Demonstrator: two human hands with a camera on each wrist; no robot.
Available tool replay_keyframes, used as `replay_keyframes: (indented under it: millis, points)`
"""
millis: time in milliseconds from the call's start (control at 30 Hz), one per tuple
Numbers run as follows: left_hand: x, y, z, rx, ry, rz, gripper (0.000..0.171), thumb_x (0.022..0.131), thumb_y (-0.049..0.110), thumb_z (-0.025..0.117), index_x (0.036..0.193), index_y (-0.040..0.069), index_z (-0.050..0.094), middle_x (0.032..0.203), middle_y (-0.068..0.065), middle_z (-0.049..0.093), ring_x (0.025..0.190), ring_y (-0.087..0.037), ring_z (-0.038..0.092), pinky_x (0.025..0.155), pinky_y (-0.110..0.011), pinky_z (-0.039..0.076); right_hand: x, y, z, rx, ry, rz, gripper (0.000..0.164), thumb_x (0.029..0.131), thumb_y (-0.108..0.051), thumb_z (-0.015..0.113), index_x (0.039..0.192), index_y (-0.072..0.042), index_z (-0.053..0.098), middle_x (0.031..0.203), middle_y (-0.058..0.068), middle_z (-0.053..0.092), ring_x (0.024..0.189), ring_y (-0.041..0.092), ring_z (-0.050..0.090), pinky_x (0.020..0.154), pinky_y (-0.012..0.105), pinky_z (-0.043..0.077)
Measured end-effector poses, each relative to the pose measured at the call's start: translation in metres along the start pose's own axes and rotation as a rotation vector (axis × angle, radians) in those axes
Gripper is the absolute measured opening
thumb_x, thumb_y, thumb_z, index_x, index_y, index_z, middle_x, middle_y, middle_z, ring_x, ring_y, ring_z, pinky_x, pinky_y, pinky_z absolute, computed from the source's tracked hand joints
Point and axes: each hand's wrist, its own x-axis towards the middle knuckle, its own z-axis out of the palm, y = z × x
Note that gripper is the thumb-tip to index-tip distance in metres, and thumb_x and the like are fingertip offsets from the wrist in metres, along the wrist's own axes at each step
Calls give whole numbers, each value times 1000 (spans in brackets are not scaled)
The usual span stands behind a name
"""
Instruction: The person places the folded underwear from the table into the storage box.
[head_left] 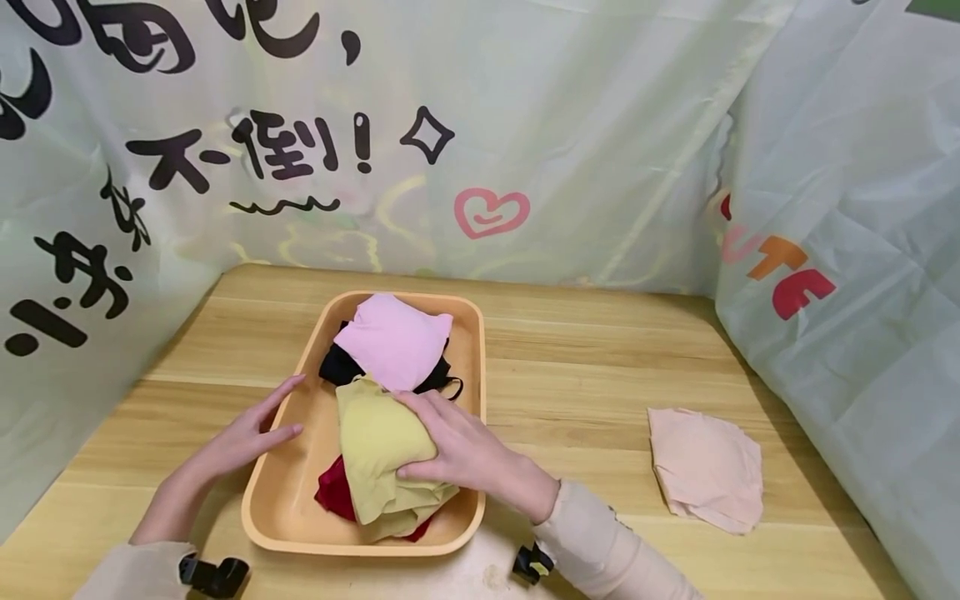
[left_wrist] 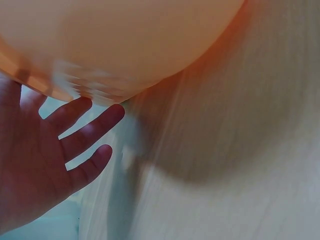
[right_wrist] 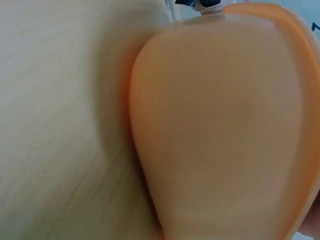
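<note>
An orange tray (head_left: 288, 533) stands on the wooden table with folded garments in it. My left hand (head_left: 243, 437) is at the tray's left rim, its fingers spread and straight; the left wrist view shows the same hand (left_wrist: 40, 155) beside the tray's outer wall (left_wrist: 125, 40). My right hand (head_left: 461, 442) rests on a folded yellow-green garment (head_left: 378, 437), fingers and thumb spread over its right side. Under that garment a dark red cloth (head_left: 335, 490) shows. Toward the back of the tray, a pink-lilac garment (head_left: 397, 337) lies on a black one (head_left: 341, 365) with a thin strap.
A folded pale pink garment (head_left: 705, 471) lies on the table (head_left: 570, 375) to the right, apart from the tray. Printed cloth sheets (head_left: 600, 150) hang behind and at both sides. In the right wrist view the tray wall (right_wrist: 220, 125) fills most of the picture.
</note>
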Motion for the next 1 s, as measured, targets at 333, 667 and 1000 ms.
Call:
replay_keyframes:
  millis: [333,667,1000]
  points:
    - [0,2,0,-15,5,8,66,89,11,56,144,3,21,144,-32,17,124,8,15,90,1,15,-1,4,8,-92,-40,-45,82,73,-52,69,138,-16,37,117,5,49,98,16,51,77,29,47]
    - [1,5,0,-17,-2,-1,66,89,11,56,144,3,20,144,-32,17,132,-22,16,90,1,15,-1,3,10,-123,-108,-33,84,70,-60,66,138,-20,38,121,6,46,100,17,51,75,33,48]
    - [0,3,0,-12,-5,4,66,90,11,56,144,2,20,144,-32,17,128,-1,15,90,1,16,0,1,11,-159,-183,-13,84,70,-63,64,139,-23,37,125,7,44,105,19,50,77,35,47]
